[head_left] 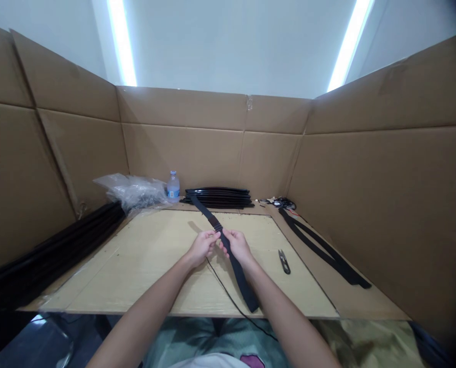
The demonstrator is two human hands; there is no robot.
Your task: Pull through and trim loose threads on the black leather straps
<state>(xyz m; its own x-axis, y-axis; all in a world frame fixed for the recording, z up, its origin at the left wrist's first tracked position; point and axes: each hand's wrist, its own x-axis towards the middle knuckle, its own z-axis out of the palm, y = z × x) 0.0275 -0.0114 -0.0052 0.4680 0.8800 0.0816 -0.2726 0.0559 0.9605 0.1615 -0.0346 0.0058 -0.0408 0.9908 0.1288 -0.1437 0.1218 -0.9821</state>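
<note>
The left hand (204,246) and right hand (237,246) have their fingers pinched on the strap (239,276), bunched just beyond the fingertips. A cord (227,292) trails from beneath the left fingers; snips (285,262) lie right of the right fingers.

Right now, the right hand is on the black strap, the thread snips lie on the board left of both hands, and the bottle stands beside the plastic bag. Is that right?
Only the side is wrong: the head view shows the thread snips on the board to the right of the right hand, which is on the black strap. The rest stands.
</note>
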